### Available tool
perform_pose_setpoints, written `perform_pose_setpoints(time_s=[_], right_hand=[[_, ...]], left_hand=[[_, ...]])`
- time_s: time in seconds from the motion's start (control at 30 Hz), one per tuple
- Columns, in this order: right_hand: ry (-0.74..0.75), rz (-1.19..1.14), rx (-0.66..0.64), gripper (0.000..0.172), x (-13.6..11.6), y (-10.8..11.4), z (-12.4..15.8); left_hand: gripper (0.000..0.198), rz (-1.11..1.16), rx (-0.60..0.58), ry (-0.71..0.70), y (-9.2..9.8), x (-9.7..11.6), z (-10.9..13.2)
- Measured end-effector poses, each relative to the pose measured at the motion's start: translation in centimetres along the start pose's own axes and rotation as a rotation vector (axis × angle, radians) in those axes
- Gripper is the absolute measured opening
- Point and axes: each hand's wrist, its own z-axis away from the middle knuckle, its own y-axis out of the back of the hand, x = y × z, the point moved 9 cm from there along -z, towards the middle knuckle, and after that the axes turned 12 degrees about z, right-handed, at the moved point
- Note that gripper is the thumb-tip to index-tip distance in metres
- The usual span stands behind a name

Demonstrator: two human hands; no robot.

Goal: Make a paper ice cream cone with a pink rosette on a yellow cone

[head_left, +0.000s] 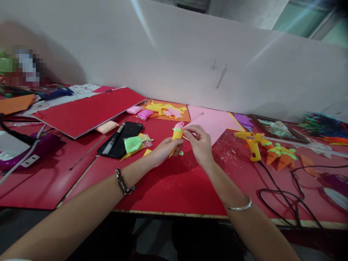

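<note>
The red desk [174,197] spreads under everything, and over its near edge my two forearms slope inward, the left from the lower left, the right from the lower right, meeting near the middle. Beyond them lies a pink sheet [214,121]; off to the right rests a yellow glue gun [254,145], with orange cones [281,157] just beside it. My left grip [165,149] is wrapped around the lower part of a yellow cone [177,135], clamped on it and holding it nearly upright, a little above the desk, narrow end down. My right grip [201,143] comes in from the other side, wrist bent, thumb and forefinger drawn in at the cone's rim; I cannot tell whether they pinch anything. A pink top [179,125] rises from the cone, and small green bits [178,129] line its rim, so I judge the step in hand to be fitting or pressing these on. The next move, I think, calls for a steady left hold and light right fingertips, lest the soft pieces squash. One loose green piece [181,153] shows just below.
</note>
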Motion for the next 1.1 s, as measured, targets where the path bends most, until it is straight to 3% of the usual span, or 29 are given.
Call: perform_pose_setpoints(time_s=[0.6, 0.73, 0.93, 1.1], right_hand=[[-0.065, -0.112, -0.057, 0.017, 1.2, -1.1, 0.2], [-0.163, -0.286, -0.11, 0.017, 1.8, -1.8, 0.3], [-0.372, -0.45, -0.213, 0.033, 3.3, -3.3, 0.9], [-0.419, -0.561, -0.237, 0.031, 3.7, -3.8, 1.1]], left_hand=[[0.034, -0.163, -0.044, -0.02, -0.2, 0.0, 0.2], [0.032, -0.165, -0.05, -0.022, -0.2, 0.0, 0.2], [0.029, -0.131, -0.054, -0.012, -0.5, 0.0, 0.3], [0.029, -0.169, -0.059, -0.014, -0.4, -0.2, 0.2]])
